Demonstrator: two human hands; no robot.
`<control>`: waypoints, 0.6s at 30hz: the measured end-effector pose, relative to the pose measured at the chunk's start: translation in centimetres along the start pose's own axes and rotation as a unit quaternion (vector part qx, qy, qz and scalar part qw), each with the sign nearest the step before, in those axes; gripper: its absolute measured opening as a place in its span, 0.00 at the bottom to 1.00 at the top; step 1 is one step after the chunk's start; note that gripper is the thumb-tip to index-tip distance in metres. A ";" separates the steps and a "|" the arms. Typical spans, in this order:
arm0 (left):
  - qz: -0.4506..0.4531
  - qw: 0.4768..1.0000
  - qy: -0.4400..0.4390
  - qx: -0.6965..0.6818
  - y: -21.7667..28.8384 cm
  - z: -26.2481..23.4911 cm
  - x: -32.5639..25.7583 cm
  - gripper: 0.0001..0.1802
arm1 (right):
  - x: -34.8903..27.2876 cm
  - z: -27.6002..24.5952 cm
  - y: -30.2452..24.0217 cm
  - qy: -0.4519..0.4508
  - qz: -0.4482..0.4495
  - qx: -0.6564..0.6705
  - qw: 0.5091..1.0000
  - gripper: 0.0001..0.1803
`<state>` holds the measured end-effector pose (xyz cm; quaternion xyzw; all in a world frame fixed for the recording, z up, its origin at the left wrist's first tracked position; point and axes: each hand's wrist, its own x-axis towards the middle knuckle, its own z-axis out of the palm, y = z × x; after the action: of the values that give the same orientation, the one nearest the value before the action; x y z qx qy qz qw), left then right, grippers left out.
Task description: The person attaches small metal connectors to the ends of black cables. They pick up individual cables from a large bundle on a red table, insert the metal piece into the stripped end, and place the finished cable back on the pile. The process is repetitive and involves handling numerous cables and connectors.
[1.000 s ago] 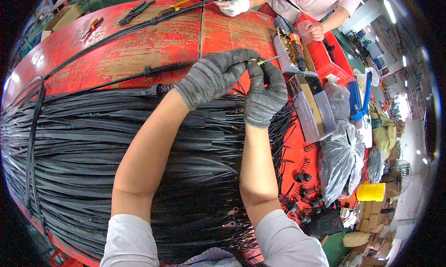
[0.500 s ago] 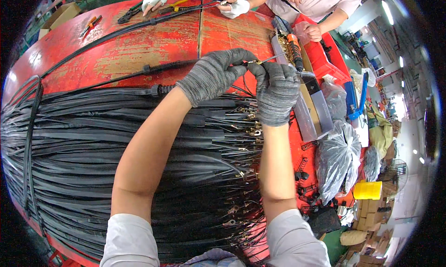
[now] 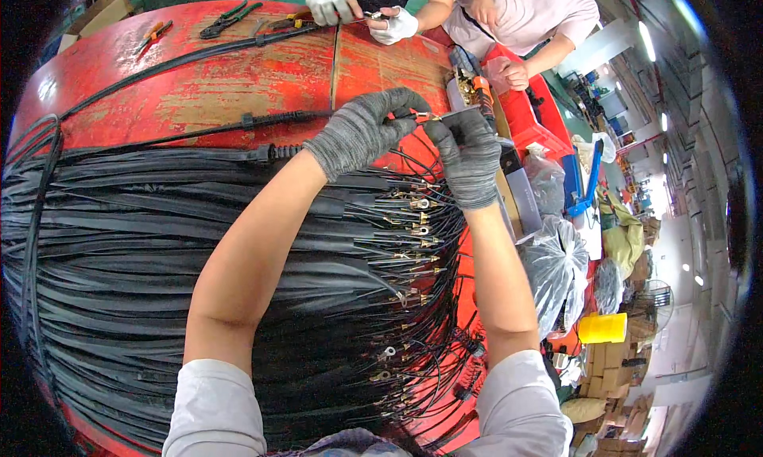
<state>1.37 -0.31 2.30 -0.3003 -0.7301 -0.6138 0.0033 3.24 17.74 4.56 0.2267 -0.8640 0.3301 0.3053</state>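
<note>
The left hand (image 3: 362, 131) and the right hand (image 3: 470, 156) are pinching one thin wire (image 3: 420, 117) between closed fingertips, while below the fingers most black cables (image 3: 238, 250) are already showing brass terminals (image 3: 419, 205), leaving seemingly few.

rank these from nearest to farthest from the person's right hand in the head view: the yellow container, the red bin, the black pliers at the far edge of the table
1. The red bin, just past the right hand, on its right.
2. The yellow container, lower right, off the table's edge.
3. The black pliers, far across the red table, to the upper left.
</note>
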 end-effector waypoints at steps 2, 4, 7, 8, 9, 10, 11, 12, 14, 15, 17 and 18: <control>-0.003 0.999 0.001 -0.038 -0.8 0.4 0.3 0.13 | -0.7 0.5 -0.6 -0.008 0.138 0.136 0.981 0.12; 0.014 1.000 0.018 -0.013 -0.9 0.4 0.4 0.12 | -1.2 1.1 -0.7 0.003 0.160 0.185 0.970 0.13; 0.062 0.993 0.075 0.060 -0.2 0.3 0.4 0.11 | -2.2 2.9 -1.3 0.010 0.262 0.346 0.901 0.09; 0.061 0.991 0.090 0.082 0.1 0.3 0.3 0.11 | -2.6 4.1 -1.2 0.037 0.289 0.408 0.865 0.09; 0.060 0.987 0.105 0.104 0.5 0.4 0.2 0.11 | -2.8 5.0 -1.1 0.068 0.300 0.478 0.823 0.11; 0.056 0.983 0.120 0.127 0.9 0.2 0.1 0.12 | -2.7 5.8 -1.5 0.084 0.281 0.512 0.808 0.11; 0.084 0.974 0.135 0.160 1.1 0.1 0.1 0.12 | -2.5 6.4 -1.9 0.100 0.262 0.544 0.791 0.12; 0.112 0.965 0.147 0.185 1.4 -0.2 0.0 0.12 | -2.3 6.9 -2.3 0.115 0.242 0.576 0.772 0.12; 0.171 0.943 0.170 0.231 2.2 -1.0 0.0 0.11 | -1.3 7.1 -3.6 0.129 0.241 0.579 0.768 0.11; 0.175 0.940 0.170 0.238 2.4 -1.3 0.0 0.11 | -1.1 7.3 -3.7 0.130 0.233 0.589 0.763 0.11; 0.183 0.934 0.175 0.253 2.9 -2.0 -0.2 0.11 | -0.4 7.9 -4.3 0.129 0.193 0.614 0.754 0.11; 0.192 0.928 0.171 0.269 3.3 -2.3 -0.3 0.12 | -0.3 7.8 -4.7 0.124 0.199 0.596 0.768 0.12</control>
<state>2.26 -2.32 5.75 -0.3126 -0.7845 -0.4244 0.3266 3.24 9.09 1.73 0.1434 -0.4742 0.8571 0.1412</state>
